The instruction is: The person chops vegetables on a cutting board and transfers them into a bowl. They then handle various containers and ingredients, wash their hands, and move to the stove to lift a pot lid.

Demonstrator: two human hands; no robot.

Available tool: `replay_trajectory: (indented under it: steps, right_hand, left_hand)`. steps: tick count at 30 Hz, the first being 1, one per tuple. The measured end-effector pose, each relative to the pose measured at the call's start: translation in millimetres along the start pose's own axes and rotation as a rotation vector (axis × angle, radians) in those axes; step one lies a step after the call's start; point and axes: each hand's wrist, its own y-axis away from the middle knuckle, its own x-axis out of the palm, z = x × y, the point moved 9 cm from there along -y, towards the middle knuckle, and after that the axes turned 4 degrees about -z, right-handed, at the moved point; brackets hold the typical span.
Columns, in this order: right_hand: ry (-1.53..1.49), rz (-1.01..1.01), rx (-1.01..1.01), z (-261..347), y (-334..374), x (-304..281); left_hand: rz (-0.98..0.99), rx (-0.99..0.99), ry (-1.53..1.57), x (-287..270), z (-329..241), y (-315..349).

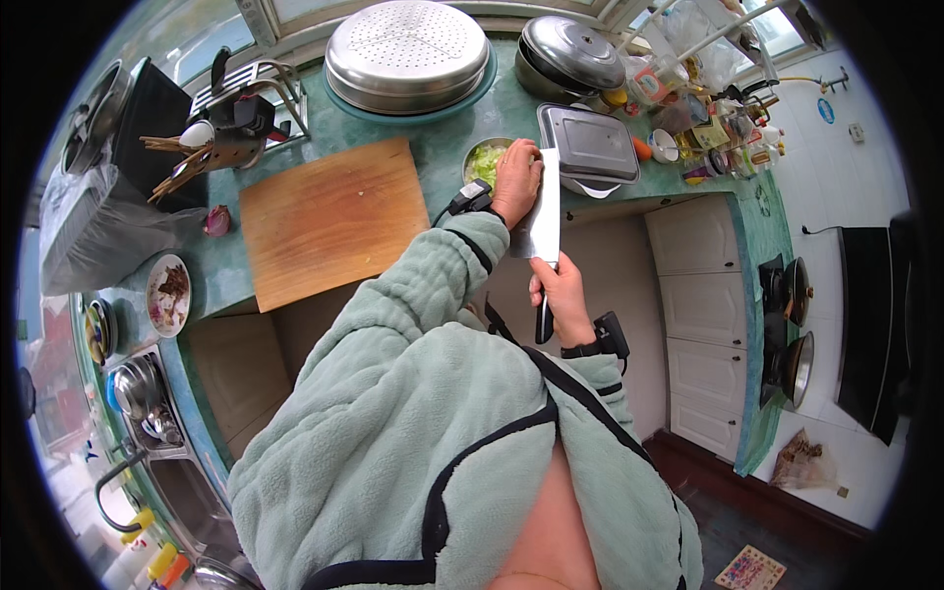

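My right hand [562,297] is closed around the black handle of a cleaver [541,221]. Its broad steel blade points away from me, toward the back of the counter. Against the left side of the blade, near its far end, my left hand [517,182] is closed, fingers bent and pressed together. Whether anything lies in those fingers is hidden. Just beyond and left of that hand is a bowl [469,169] of chopped pale green vegetable [483,163], partly covered by the hand. A bare wooden cutting board [334,221] lies to the left.
A large perforated steel steamer [405,54] and a lidded pot [570,59] stand at the back. Right of the bowl is a grey-lidded container [590,146], with bottles [723,138] beyond. A red onion [217,220], a plate of scraps [169,295] and a sink [187,492] are left.
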Motion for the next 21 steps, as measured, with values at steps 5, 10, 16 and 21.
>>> replay_trajectory:
  steps: [5, 10, 16, 21]
  right_hand:
    - [-0.01, -0.144, -0.088, 22, -13, -66]
    - [0.013, -0.159, -0.119, 36, -28, -92]
    - [-0.106, -0.048, -0.121, 36, -39, -57]
    - [-0.079, 0.011, -0.117, 33, -40, -20]
  left_hand:
    - [0.075, 0.035, -0.514, 28, 12, 2]
    - [0.027, 0.009, -0.011, 7, 13, -14]
    - [-0.274, 0.04, -0.354, -97, 61, -17]
    - [-0.088, -0.432, -0.885, -212, 166, 27]
